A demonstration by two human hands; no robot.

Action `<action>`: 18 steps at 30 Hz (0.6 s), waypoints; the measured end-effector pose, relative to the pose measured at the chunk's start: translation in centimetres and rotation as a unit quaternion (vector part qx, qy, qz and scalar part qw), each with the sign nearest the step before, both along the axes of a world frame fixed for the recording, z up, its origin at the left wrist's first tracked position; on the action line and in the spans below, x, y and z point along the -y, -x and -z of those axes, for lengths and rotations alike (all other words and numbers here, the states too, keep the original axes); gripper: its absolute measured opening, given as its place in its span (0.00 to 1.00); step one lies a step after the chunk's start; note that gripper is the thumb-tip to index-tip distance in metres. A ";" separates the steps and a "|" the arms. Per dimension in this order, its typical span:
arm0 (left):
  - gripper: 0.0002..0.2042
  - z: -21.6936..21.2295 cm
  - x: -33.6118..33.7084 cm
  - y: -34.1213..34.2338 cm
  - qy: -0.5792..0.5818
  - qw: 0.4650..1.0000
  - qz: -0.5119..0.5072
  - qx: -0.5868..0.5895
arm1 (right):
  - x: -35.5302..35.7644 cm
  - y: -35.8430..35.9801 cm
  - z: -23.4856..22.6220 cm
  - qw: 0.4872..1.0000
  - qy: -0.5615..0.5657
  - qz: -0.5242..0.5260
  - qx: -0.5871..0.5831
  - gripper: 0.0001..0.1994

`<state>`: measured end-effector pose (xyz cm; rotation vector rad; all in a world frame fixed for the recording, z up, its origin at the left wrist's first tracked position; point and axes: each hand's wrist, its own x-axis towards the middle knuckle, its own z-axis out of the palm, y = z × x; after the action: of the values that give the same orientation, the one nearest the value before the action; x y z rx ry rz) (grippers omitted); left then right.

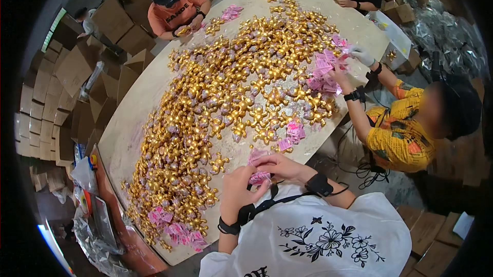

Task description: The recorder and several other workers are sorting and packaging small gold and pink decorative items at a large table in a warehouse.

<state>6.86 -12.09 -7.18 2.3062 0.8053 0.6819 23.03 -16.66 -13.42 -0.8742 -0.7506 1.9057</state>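
both my left hand [237, 189] and right hand [280, 166] pinch a pink packet [258, 177] at the table [128, 123] edge; a huge heap of gold figures [231, 97] looks left to do.

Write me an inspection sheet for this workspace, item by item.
Surface: large pale round table, mostly covered.
Job's things: pink packets held in both hands; gold figurines heaped across the table.
Clutter: loose pink packets near the table's edge, more at a co-worker's side.
Grippers: left hand and right hand both closed on the packets.
Cables: black cords on the floor; wrist straps on both arms.
Surroundings: stacked cardboard boxes, silver bags, three co-workers seated.
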 end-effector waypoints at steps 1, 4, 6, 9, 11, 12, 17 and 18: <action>0.13 -0.3 0.0 -0.1 0.006 1.000 -0.004 0.000 | 0.0 0.0 -0.2 0.999 0.024 -0.014 0.020 0.15; 0.13 -0.2 -0.4 -0.9 0.036 0.999 -0.002 0.038 | 0.1 0.0 1.5 0.997 -0.073 -0.016 0.031 0.15; 0.11 0.3 -0.5 -1.0 0.025 0.998 -0.018 0.061 | 0.5 0.3 1.3 0.996 -0.087 0.000 0.033 0.15; 0.12 1.4 -0.9 -0.8 -0.005 0.996 -0.024 0.081 | 0.2 0.5 0.9 0.995 -0.096 -0.028 0.005 0.13; 0.09 1.1 -0.9 -1.3 -0.027 0.992 -0.050 0.112 | 0.0 0.2 0.6 0.993 -0.116 -0.015 -0.003 0.13; 0.09 1.0 -0.8 -1.6 -0.028 0.992 -0.047 0.113 | -0.1 0.1 0.5 0.991 -0.134 -0.005 -0.013 0.13; 0.05 1.8 -0.4 -2.1 0.053 0.971 -0.152 0.178 | -0.3 0.3 -0.5 0.990 -0.081 0.114 0.029 0.09; 0.06 1.9 -0.3 -2.1 0.090 0.962 -0.175 0.190 | -0.4 0.2 -0.8 0.990 -0.083 0.114 0.029 0.09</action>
<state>8.99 -11.80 -9.03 1.8052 1.0490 1.1167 22.88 -16.30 -12.65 -0.8752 -0.7953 1.5989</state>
